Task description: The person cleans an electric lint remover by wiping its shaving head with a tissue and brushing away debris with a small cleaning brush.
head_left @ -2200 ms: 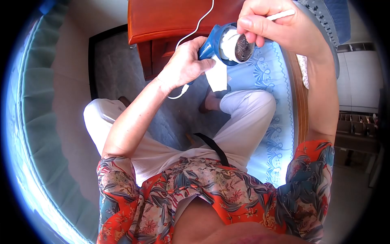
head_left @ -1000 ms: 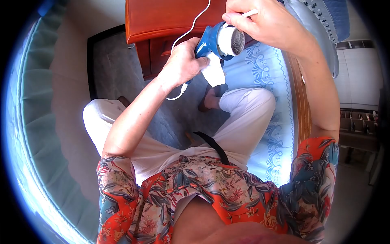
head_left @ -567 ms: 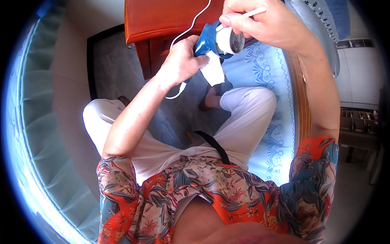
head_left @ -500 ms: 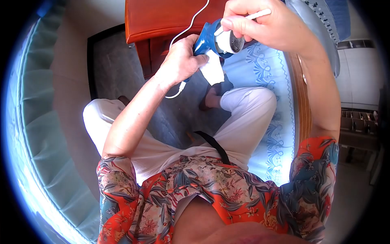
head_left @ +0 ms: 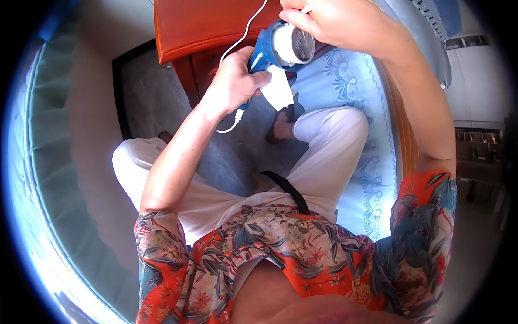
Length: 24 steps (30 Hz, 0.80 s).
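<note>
My left hand (head_left: 233, 81) is wrapped round the handle of a blue fabric shaver (head_left: 263, 52), its round white-rimmed head (head_left: 286, 44) turned to the right. A grey, speckled surface fills the head's end. Between my left thumb and the shaver hangs a folded white tissue (head_left: 279, 90). A white cable (head_left: 239, 115) is plugged into the handle's lower end. Just above the head, my right hand (head_left: 329, 21) is closed on a thin white stick (head_left: 307, 9); only a short piece shows, and its working end is hidden.
A reddish-brown wooden desk (head_left: 199, 29) stands behind my hands, with more white cable across it. To the right lies a bed with a light blue patterned sheet (head_left: 372, 162). My legs in white trousers (head_left: 329, 140) are below. A teal curtain (head_left: 54, 178) hangs at left.
My right hand has shifted left and up, and the white stick, earlier reaching to the shaver's head, is now mostly hidden. The shaver and my left hand have moved slightly left in view.
</note>
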Motion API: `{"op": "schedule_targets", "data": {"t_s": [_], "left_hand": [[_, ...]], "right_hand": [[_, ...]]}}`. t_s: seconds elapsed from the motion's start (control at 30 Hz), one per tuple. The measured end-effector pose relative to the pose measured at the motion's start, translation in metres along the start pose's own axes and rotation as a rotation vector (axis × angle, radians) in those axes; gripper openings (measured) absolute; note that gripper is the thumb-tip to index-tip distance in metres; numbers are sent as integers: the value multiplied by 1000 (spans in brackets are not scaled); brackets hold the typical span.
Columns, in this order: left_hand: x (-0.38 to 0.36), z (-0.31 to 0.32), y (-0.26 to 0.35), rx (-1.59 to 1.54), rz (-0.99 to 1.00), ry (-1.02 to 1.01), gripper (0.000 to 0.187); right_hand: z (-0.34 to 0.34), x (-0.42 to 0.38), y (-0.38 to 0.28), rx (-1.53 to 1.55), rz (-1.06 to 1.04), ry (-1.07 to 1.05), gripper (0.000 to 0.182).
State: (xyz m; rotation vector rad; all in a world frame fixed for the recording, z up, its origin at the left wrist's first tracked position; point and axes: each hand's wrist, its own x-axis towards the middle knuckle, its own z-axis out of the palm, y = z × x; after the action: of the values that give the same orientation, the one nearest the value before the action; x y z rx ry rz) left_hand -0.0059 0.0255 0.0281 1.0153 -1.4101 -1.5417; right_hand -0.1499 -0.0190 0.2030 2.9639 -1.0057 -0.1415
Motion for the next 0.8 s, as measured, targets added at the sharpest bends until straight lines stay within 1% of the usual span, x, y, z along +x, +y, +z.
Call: {"op": "schedule_targets", "data": {"t_s": [0.03,0.13,0.17,0.27,0.3,0.4,0.43,0.53,0.57,0.67,0.7,0.8], "left_hand": [[-1,-1,1,-10,3,-2,19],[0,-4,3,-47,10,3,20],[1,-4,2,-57,10,-1,21],[0,-4,3,-125,16,-14,22],[0,-4,3,-155,19,-18,23],[2,-7,1,-154,32,-52,23],[1,-7,1,-174,29,-57,23],[1,-7,2,-232,29,-75,23],[1,-7,4,-250,33,-84,23],[0,-7,6,-283,37,-111,24],[0,-7,6,-292,37,-120,24],[-2,-7,8,-296,1,-106,25]], "right_hand": [[1,-1,4,10,28,-7,16],[-11,-9,-2,157,104,98,19],[-13,-10,1,149,23,148,20],[-20,-8,6,398,136,76,20],[-25,-4,-4,459,386,48,20],[-30,-4,-3,452,427,80,21],[-30,-7,1,477,365,88,21],[-23,-6,2,603,324,85,22],[-21,-8,3,654,247,91,22],[-23,-2,-10,620,252,80,21],[-19,-3,-6,651,119,111,21],[-14,-2,-5,577,-8,164,21]]}}
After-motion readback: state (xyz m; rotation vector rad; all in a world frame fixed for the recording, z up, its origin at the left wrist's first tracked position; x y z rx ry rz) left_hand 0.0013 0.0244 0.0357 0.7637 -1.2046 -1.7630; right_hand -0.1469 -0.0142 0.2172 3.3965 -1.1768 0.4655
